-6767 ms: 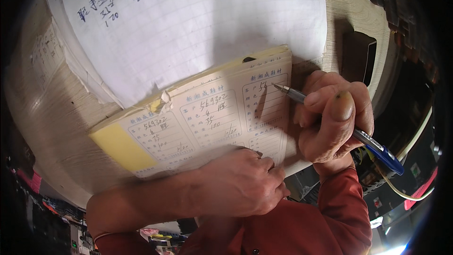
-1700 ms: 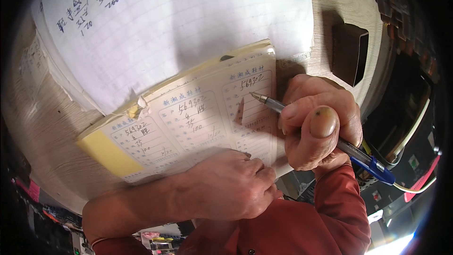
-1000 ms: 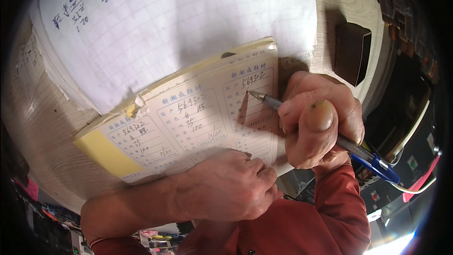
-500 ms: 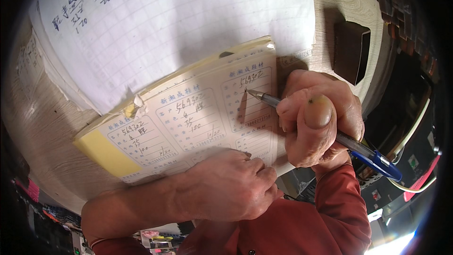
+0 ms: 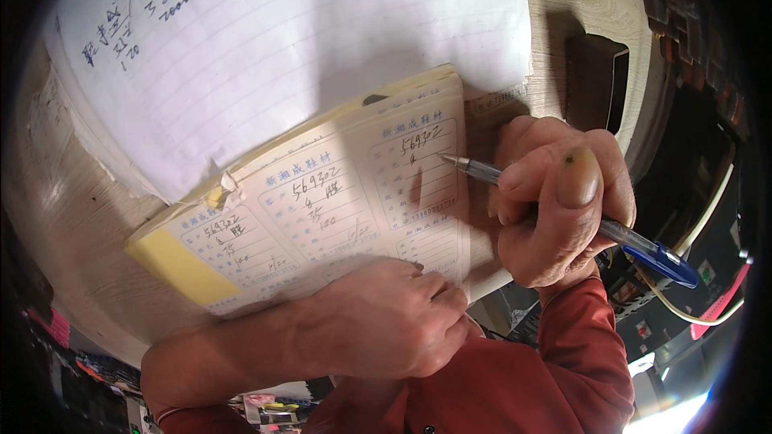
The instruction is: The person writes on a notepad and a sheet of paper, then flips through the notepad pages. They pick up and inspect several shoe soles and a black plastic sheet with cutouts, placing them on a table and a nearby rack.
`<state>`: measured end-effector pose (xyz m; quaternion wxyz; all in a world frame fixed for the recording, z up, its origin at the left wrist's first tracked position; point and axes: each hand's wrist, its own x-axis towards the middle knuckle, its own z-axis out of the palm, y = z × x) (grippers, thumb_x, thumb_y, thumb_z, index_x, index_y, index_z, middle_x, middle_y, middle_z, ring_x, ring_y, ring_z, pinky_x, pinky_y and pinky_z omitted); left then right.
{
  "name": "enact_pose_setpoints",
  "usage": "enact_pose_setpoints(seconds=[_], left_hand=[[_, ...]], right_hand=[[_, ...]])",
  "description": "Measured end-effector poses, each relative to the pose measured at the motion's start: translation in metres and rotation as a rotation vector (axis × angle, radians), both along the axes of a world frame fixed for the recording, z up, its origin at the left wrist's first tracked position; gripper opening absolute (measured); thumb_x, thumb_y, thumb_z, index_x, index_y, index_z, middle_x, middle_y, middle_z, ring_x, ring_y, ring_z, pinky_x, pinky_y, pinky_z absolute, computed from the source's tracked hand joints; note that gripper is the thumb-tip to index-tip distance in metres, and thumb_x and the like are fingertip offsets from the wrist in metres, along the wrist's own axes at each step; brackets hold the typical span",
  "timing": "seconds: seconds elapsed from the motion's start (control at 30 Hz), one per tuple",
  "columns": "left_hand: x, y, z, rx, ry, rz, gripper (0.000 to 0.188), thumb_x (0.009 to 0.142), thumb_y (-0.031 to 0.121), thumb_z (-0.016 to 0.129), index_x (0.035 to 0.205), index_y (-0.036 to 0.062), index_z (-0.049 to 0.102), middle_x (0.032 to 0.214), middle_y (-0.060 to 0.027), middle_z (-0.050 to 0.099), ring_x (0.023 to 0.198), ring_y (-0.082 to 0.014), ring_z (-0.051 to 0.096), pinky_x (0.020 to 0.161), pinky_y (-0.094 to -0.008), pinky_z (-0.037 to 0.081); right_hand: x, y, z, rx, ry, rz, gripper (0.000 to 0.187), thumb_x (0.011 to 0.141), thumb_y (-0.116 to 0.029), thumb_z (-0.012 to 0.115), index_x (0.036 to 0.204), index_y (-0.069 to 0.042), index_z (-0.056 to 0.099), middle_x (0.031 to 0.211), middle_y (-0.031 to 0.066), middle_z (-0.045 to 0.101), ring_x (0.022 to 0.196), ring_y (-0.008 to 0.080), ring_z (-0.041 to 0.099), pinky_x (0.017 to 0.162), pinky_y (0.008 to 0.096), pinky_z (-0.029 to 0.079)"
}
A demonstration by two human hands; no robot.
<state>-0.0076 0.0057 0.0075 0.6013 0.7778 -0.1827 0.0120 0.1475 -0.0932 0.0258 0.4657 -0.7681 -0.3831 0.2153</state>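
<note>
Pressing flat on the near edge of one yellow pad of forms (image 5: 322, 209), the left hand (image 5: 386, 317) lies palm down with fingers loosely curled, gripping nothing. Just beside it, the right hand (image 5: 555, 201) is closed around one clear pen with a blue cap (image 5: 579, 221), its tip touching the rightmost of three printed slips on the top page. Beyond the pad lies one large lined sheet (image 5: 322, 48) on the wooden table (image 5: 80, 225), and one dark box (image 5: 595, 80) sits farther right.

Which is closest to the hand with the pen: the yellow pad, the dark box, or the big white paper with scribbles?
From the right hand, in the head view:
1. Yellow form pad: just left, under the pen tip.
2. Dark box: above, near the desk edge.
3. Big white paper's scribbles: far upper left.
</note>
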Motion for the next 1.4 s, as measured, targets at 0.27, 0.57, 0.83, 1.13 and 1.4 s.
enact_pose_setpoints(seconds=[0.27,0.57,0.83,1.13,1.4], left_hand=[[0.002,0.000,0.000,-0.043,-0.013,0.050,0.011,0.078,0.016,0.069,0.077,0.0051,0.072,0.081,-0.0093,0.066,0.075,-0.0211,0.067,0.062,-0.0323,0.057],[0.001,0.002,0.000,-0.040,-0.014,0.042,0.012,0.079,0.018,0.070,0.078,0.0061,0.072,0.081,-0.0100,0.067,0.072,-0.0218,0.067,0.060,-0.0335,0.057],[0.000,0.000,-0.001,-0.042,-0.019,0.052,0.011,0.080,0.017,0.070,0.080,0.0063,0.074,0.080,-0.0101,0.068,0.072,-0.0221,0.068,0.058,-0.0338,0.057],[0.000,0.002,0.000,-0.026,-0.012,0.036,0.011,0.079,0.016,0.070,0.080,0.0062,0.074,0.081,-0.0103,0.068,0.072,-0.0217,0.067,0.059,-0.0334,0.057],[0.001,0.002,0.000,-0.016,-0.017,0.031,0.010,0.078,0.016,0.069,0.079,0.0070,0.072,0.081,-0.0102,0.067,0.071,-0.0211,0.067,0.060,-0.0325,0.057]], right_hand=[[0.006,0.004,0.003,0.003,0.059,0.094,0.035,0.109,-0.032,0.044,0.087,-0.005,0.051,0.052,0.0031,0.046,0.042,0.0117,0.039,0.042,0.0277,0.032],[0.007,0.010,0.000,0.024,-0.020,0.161,0.029,0.107,-0.025,0.045,0.088,-0.004,0.050,0.054,0.0044,0.049,0.042,0.0124,0.041,0.041,0.0278,0.033],[0.012,0.009,-0.004,0.107,-0.038,0.200,0.029,0.107,-0.022,0.045,0.085,-0.004,0.050,0.054,0.0045,0.050,0.041,0.0118,0.041,0.041,0.0276,0.033],[0.008,0.010,0.001,0.001,-0.007,0.123,0.031,0.107,-0.023,0.045,0.083,-0.004,0.049,0.053,0.0035,0.049,0.041,0.0115,0.040,0.040,0.0277,0.033],[0.010,0.007,0.002,0.023,0.028,0.131,0.029,0.106,-0.024,0.046,0.086,-0.004,0.048,0.054,0.0043,0.051,0.041,0.0125,0.041,0.040,0.0279,0.033]])
